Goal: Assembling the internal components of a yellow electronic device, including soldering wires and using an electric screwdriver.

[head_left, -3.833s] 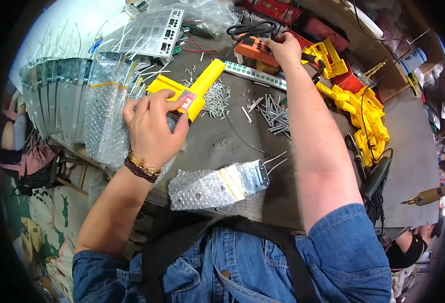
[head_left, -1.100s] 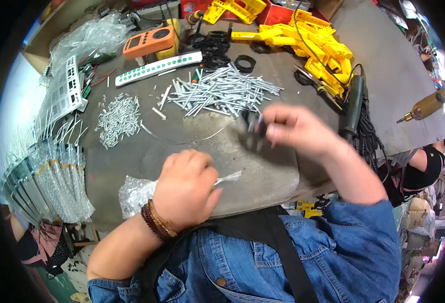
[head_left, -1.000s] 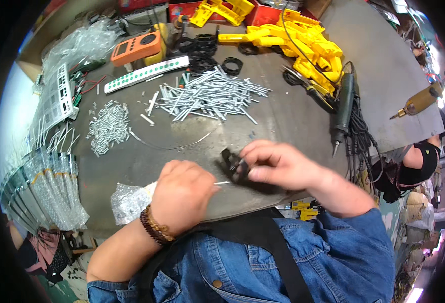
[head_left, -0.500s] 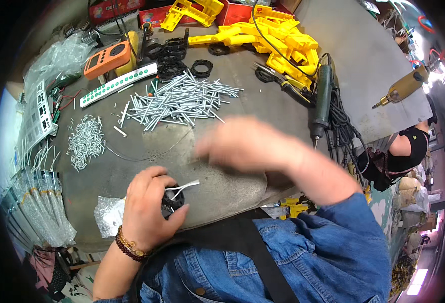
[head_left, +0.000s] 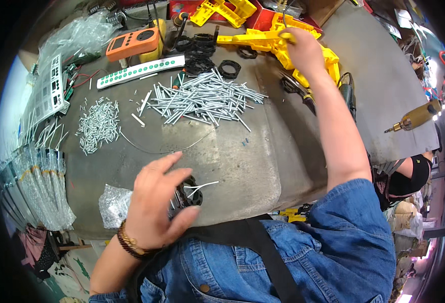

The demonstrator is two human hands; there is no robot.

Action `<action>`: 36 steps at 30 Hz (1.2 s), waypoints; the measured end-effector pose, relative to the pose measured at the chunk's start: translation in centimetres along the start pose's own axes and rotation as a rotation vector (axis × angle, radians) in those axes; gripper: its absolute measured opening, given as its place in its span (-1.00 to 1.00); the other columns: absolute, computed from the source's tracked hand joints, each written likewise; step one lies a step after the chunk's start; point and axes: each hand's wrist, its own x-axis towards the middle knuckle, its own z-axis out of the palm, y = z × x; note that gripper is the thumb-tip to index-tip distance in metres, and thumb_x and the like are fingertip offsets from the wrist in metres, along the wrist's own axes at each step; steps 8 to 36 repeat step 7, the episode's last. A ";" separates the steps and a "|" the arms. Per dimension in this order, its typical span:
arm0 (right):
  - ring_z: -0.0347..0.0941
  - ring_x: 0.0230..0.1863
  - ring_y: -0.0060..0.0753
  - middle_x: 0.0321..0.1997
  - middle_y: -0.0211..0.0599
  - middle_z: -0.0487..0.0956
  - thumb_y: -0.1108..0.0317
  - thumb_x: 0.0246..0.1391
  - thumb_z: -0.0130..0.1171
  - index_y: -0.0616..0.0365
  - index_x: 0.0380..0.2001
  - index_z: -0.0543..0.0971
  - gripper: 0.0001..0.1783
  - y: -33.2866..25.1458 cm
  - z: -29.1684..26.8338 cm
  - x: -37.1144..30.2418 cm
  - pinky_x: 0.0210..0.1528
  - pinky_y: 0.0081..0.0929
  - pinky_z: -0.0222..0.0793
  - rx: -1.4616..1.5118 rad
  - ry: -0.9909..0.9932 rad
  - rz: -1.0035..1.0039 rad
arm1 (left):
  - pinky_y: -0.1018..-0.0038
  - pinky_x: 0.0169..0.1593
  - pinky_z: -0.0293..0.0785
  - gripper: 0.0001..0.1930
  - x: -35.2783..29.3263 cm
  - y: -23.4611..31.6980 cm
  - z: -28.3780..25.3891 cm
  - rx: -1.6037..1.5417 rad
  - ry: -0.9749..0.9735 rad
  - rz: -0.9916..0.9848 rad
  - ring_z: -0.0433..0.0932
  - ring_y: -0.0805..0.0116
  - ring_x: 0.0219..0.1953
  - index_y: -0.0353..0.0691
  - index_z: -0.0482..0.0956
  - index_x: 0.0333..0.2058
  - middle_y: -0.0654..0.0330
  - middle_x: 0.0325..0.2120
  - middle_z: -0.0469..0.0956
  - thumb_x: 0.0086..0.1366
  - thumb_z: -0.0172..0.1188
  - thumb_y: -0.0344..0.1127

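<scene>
At the near edge of the workbench my left hand (head_left: 157, 202) has its fingers spread over a black round plastic part (head_left: 194, 196) with two white wires (head_left: 202, 187) sticking out of it. The palm hides much of that part. My right hand (head_left: 306, 53) reaches to the far right, its fingers closed on a yellow plastic part (head_left: 258, 38) at the pile of yellow plastic housings (head_left: 331, 58). Nearer the middle lies a heap of long silver screws (head_left: 202, 98), and to its left a heap of small ones (head_left: 99, 123).
Black plastic rings (head_left: 228, 69) lie behind the long screws. Farther left are a white strip with green dots (head_left: 139, 72) and an orange meter (head_left: 131, 44). A power screwdriver (head_left: 347, 93) and pliers (head_left: 298, 88) are near my right forearm. A bubble-wrap bag (head_left: 115, 206) sits by my left hand.
My right hand has swung from above the middle of the bench to the yellow housings and closed on one. My left hand's fingers have opened off the black part. The view has shifted.
</scene>
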 end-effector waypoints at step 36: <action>0.54 -0.03 -0.11 -0.09 -0.08 0.62 0.44 0.07 0.22 0.19 -0.21 0.63 -0.81 -6.1 -9.4 -6.4 0.15 -0.22 0.36 1.323 -0.184 -0.572 | 0.30 0.26 0.24 -0.12 2.1 -0.4 -0.8 -1.531 0.064 -0.417 0.37 0.11 0.18 -0.36 -0.04 0.34 -0.10 0.22 0.29 0.25 0.23 -0.01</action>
